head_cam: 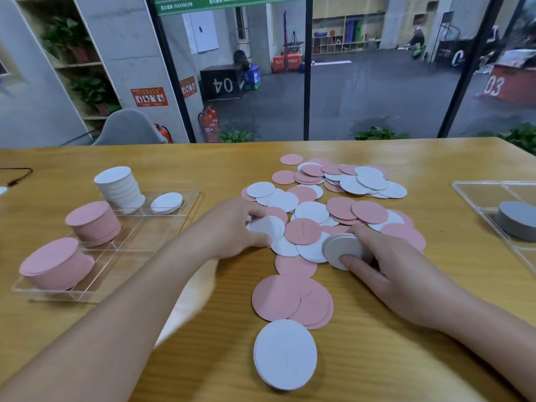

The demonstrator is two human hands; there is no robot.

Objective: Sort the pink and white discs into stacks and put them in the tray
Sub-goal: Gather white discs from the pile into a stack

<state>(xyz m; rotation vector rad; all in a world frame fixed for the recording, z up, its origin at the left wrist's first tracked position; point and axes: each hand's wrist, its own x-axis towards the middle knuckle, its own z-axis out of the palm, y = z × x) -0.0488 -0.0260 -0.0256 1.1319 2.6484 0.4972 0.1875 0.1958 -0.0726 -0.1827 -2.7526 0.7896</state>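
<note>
While the right hand (388,265) grips a small stack of white round discs (342,249) mid-frame, the left hand (232,227) pinches one white disc (268,226) from the loose pink-and-white pile (333,204) on the wooden desk (406,358).

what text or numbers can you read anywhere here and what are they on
"MAXIMUM", twice: green banner.
"04": black box, reads mirrored.
"03": red box.
"PLYO" and "BOX": orange box, partly hidden.
Red wall signs: too blurred to read.
Discs: nothing readable.

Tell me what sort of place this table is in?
Likely an office or lounge beside a gym: the wooden table faces a glass wall, with numbered plyo boxes on a dark floor beyond, fire extinguishers and potted plants on shelves.
</note>
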